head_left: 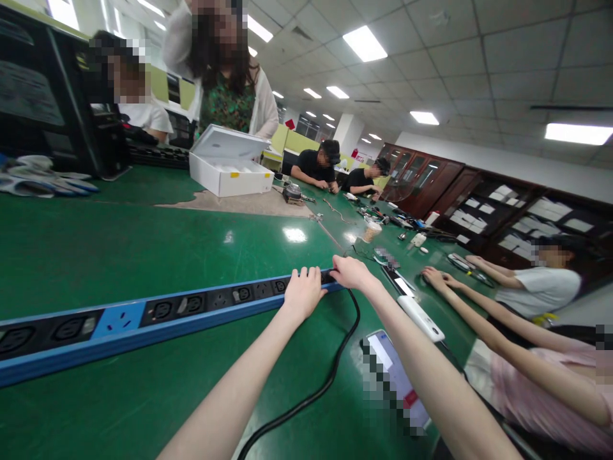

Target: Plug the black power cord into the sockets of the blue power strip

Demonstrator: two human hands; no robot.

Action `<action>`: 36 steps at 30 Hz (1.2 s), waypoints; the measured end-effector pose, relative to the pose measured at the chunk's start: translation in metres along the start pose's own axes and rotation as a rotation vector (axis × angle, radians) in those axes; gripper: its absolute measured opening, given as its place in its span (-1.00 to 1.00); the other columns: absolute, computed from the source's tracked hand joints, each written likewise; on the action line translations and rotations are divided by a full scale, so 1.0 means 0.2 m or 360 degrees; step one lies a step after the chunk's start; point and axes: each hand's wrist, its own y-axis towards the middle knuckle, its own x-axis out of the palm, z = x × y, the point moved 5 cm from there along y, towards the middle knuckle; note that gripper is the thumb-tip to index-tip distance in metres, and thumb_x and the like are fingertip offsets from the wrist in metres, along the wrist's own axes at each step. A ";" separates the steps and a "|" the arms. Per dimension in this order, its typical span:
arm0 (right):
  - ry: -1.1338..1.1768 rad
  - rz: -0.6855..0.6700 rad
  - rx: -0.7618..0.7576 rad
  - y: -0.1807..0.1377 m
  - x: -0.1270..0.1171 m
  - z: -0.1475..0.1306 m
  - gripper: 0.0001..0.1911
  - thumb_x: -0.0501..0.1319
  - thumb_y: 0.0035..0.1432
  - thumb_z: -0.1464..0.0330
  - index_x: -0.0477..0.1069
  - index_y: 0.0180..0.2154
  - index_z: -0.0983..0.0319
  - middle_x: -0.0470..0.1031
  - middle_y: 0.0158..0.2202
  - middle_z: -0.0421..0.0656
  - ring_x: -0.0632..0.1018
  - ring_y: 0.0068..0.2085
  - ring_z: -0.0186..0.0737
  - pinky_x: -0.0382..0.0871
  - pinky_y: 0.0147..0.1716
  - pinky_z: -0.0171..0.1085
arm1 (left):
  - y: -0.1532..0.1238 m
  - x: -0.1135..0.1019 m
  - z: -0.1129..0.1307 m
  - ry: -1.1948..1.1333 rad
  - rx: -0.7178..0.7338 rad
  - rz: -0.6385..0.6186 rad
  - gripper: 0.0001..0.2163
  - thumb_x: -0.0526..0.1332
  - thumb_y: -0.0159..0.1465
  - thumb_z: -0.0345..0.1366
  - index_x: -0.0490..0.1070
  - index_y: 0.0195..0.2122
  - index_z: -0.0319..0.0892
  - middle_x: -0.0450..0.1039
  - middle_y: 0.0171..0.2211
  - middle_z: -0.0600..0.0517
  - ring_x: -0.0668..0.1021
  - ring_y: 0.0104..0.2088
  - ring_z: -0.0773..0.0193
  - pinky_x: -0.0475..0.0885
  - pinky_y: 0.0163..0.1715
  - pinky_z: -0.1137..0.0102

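A long blue power strip (pixel 143 316) with black sockets lies across the green table (pixel 119 249). My left hand (pixel 302 292) rests on its right end, fingers curled over the top. My right hand (pixel 352 273) grips the very end of the strip, where a black cable (pixel 330 377) leaves it and curves toward me. Both forearms stretch forward from the bottom of the view.
An open white box (pixel 230 167) stands at the back, with a person in a white cardigan behind it. A phone (pixel 395 377) lies by my right arm. A co-worker's arms (pixel 479 306) reach in from the right. White gloves (pixel 38 179) lie far left. More people sit farther along.
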 end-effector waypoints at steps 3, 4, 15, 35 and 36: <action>0.0004 0.0042 -0.0023 0.00 0.00 0.00 -0.70 0.11 0.33 0.13 0.34 -0.02 0.16 0.58 -0.08 -0.02 0.59 -0.09 -0.07 0.35 -0.19 -0.24 | 0.00 0.00 0.00 -0.0012 -0.0005 0.0005 -0.42 0.15 0.37 0.00 0.25 0.30 -0.27 0.42 0.10 -0.29 0.43 0.06 -0.10 0.26 0.09 0.05; 0.0013 0.0026 -0.0028 0.00 0.00 0.01 -0.70 0.11 0.33 0.13 0.35 -0.03 0.16 0.58 -0.09 -0.03 0.59 -0.10 -0.08 0.34 -0.20 -0.25 | 0.01 0.00 0.00 -0.0017 -0.0010 0.0009 -0.43 0.15 0.37 0.00 0.26 0.29 -0.26 0.43 0.09 -0.28 0.43 0.05 -0.09 0.26 0.09 0.05; 0.0055 -0.0012 -0.0048 0.04 0.03 0.03 -0.72 0.11 0.32 0.12 0.38 -0.07 0.13 0.59 -0.16 -0.12 0.58 -0.15 -0.15 0.26 -0.28 -0.31 | 0.01 -0.03 -0.01 -0.0056 -0.0005 0.0006 -0.45 0.20 0.34 0.01 0.32 0.23 -0.27 0.46 0.03 -0.28 0.45 0.02 -0.07 0.28 0.06 0.07; 0.0098 0.0017 -0.0015 0.03 0.05 0.02 -0.73 0.13 0.33 0.12 0.38 -0.09 0.15 0.59 -0.17 -0.10 0.58 -0.14 -0.15 0.26 -0.27 -0.32 | 0.01 -0.04 -0.01 -0.0079 -0.0010 -0.0025 -0.48 0.21 0.34 0.00 0.34 0.18 -0.27 0.45 0.01 -0.27 0.45 0.01 -0.06 0.28 0.04 0.09; 0.0111 -0.0012 -0.0001 0.03 0.05 0.02 -0.72 0.14 0.32 0.10 0.39 -0.10 0.14 0.59 -0.16 -0.11 0.58 -0.14 -0.15 0.26 -0.28 -0.32 | 0.01 -0.04 -0.01 -0.0082 -0.0012 -0.0026 -0.47 0.21 0.34 0.01 0.34 0.19 -0.26 0.45 0.01 -0.27 0.45 0.01 -0.07 0.28 0.04 0.08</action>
